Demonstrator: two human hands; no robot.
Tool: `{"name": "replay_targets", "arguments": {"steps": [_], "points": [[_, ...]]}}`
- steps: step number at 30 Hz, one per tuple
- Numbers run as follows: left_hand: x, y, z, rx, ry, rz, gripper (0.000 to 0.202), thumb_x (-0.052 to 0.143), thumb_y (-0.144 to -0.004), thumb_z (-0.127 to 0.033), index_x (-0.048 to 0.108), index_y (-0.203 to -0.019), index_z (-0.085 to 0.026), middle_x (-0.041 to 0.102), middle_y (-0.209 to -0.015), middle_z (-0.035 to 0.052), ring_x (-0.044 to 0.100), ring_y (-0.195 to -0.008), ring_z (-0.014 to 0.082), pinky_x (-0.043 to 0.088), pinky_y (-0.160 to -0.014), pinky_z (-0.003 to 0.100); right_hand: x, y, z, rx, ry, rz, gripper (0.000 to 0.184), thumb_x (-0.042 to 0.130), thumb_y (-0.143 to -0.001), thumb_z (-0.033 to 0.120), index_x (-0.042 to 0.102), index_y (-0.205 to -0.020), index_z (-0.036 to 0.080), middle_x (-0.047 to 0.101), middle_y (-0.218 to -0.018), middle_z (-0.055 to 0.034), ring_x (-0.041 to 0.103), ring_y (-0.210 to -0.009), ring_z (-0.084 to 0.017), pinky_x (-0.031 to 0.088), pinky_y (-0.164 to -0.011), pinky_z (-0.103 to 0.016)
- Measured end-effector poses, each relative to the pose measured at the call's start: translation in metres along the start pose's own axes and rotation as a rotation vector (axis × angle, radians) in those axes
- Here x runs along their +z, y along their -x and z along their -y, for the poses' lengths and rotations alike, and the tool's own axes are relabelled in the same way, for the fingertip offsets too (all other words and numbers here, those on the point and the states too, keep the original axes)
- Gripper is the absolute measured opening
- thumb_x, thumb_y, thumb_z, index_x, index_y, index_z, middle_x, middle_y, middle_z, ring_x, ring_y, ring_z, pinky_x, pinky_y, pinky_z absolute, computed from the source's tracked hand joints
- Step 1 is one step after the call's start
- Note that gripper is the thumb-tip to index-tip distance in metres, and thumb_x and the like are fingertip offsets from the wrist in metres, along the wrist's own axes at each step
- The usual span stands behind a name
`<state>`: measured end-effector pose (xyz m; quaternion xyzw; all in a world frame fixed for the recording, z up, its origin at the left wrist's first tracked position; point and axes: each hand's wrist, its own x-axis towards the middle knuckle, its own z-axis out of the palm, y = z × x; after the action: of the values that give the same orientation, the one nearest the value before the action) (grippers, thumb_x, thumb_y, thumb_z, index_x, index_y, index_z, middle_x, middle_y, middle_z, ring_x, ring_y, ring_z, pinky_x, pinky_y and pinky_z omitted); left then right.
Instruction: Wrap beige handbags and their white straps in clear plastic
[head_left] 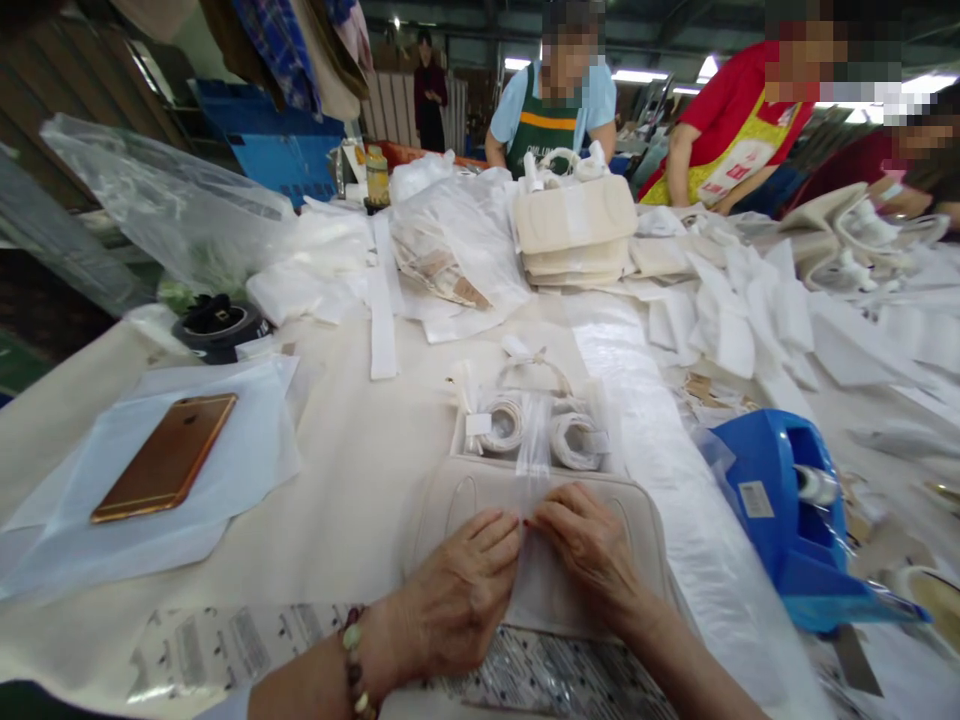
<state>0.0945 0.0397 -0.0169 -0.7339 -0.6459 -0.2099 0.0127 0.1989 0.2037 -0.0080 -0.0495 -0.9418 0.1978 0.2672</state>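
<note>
A cream handbag (637, 510) lies flat in front of me, its rolled straps (504, 425) and thin handle (555, 370) at the far side. A translucent plastic strip (534, 440) runs over the straps and down the middle of the bag. My left hand (469, 585) is closed, its fingertips pinching the strip's left edge. Opposite it, my right hand (583, 545) is also closed, thumb and finger pinching at the strip's right edge. The fingertips of both hands almost meet over the bag. Under the bag's near side lies a printed clear plastic sheet (247, 640).
A phone (169, 455) rests on white sheets at left, near a black tape roll (221, 325). On the right stands a blue tape dispenser (780, 510). Stacked cream bags (574, 225), plastic bags (457, 240) and white foam strips (720, 310) cover the far side, where co-workers stand.
</note>
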Motion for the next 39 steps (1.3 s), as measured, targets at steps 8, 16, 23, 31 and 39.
{"name": "replay_targets", "arguments": {"steps": [8, 16, 23, 31, 39], "points": [[-0.009, 0.000, -0.010, -0.004, 0.183, -0.137, 0.013, 0.045, -0.078, -0.008, 0.057, -0.076, -0.011, 0.058, -0.079, 0.0081, 0.055, -0.085, 0.0178, 0.050, -0.087, 0.032, 0.014, 0.005, 0.000, 0.021, 0.063, -0.008, 0.029, 0.048, -0.092, 0.025, 0.053, -0.065, 0.018, 0.052, -0.068, -0.0019, 0.044, -0.069, -0.015, 0.035, -0.063, -0.027], [0.009, -0.004, -0.010, 0.045, -0.180, -0.137, 0.026, 0.051, -0.087, -0.020, 0.059, -0.109, -0.008, 0.059, -0.118, 0.0103, 0.044, -0.121, 0.0249, 0.032, -0.105, 0.041, 0.015, 0.001, 0.003, -0.027, 0.118, -0.065, 0.032, 0.044, -0.093, 0.019, 0.049, -0.062, 0.019, 0.049, -0.064, -0.0018, 0.042, -0.065, -0.016, 0.035, -0.059, -0.029], [0.014, 0.002, -0.009, 0.030, -0.214, -0.138, 0.031, 0.050, -0.088, -0.022, 0.055, -0.116, -0.009, 0.060, -0.121, 0.0090, 0.048, -0.119, 0.0227, 0.030, -0.105, 0.041, -0.005, 0.012, 0.007, 0.100, 0.040, -0.249, 0.017, 0.044, -0.091, 0.015, 0.054, -0.103, 0.016, 0.057, -0.098, -0.0105, 0.055, -0.088, -0.019, 0.049, -0.071, -0.031], [0.012, -0.001, -0.011, 0.051, -0.183, -0.232, 0.028, 0.043, -0.091, -0.018, 0.059, -0.113, -0.011, 0.064, -0.115, 0.0065, 0.051, -0.116, 0.0197, 0.027, -0.108, 0.036, -0.139, 0.077, -0.045, 0.678, 0.493, -0.682, 0.051, 0.052, -0.078, 0.060, 0.065, -0.094, 0.014, 0.060, -0.102, -0.0152, 0.052, -0.101, -0.031, 0.041, -0.088, -0.049], [0.024, -0.001, -0.005, 0.042, -0.099, -0.344, 0.026, 0.043, -0.092, -0.020, 0.062, -0.110, -0.015, 0.066, -0.113, 0.0054, 0.054, -0.114, 0.0175, 0.025, -0.111, 0.033, -0.172, 0.098, -0.104, 1.063, 0.080, -0.546, 0.037, 0.057, -0.062, 0.055, 0.066, -0.055, 0.021, 0.066, -0.066, -0.0096, 0.059, -0.068, -0.026, 0.045, -0.065, -0.041]]}}
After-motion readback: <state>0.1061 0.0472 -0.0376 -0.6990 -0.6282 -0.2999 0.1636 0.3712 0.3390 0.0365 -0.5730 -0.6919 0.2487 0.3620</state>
